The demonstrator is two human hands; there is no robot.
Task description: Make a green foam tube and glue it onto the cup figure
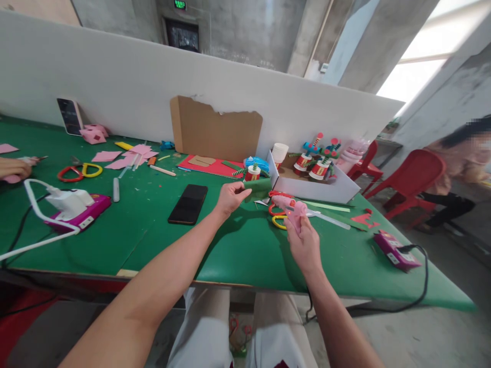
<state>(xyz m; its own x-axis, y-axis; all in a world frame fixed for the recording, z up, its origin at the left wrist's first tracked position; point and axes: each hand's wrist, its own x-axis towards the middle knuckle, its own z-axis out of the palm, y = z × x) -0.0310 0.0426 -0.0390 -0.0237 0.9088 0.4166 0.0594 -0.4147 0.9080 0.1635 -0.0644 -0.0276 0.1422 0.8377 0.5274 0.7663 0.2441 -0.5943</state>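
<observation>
My left hand (231,198) pinches the left end of a green paper piece (260,188), raised over the table. In my right hand (306,244) is a pink glue gun (294,213), its nozzle pointing left toward the paper and a clear glue stick (333,220) sticking out at its back. Behind the green paper stands a red and white paper cup figure (252,174) with striped spring arms. Scissors with red and yellow handles (279,222) lie partly hidden behind the glue gun.
A black phone (187,204) lies left of my left hand. Behind my right hand, a white box (316,188) holds cup figures. Purple power strips (397,251) sit at both sides. Another person's hand (17,167) is at far left.
</observation>
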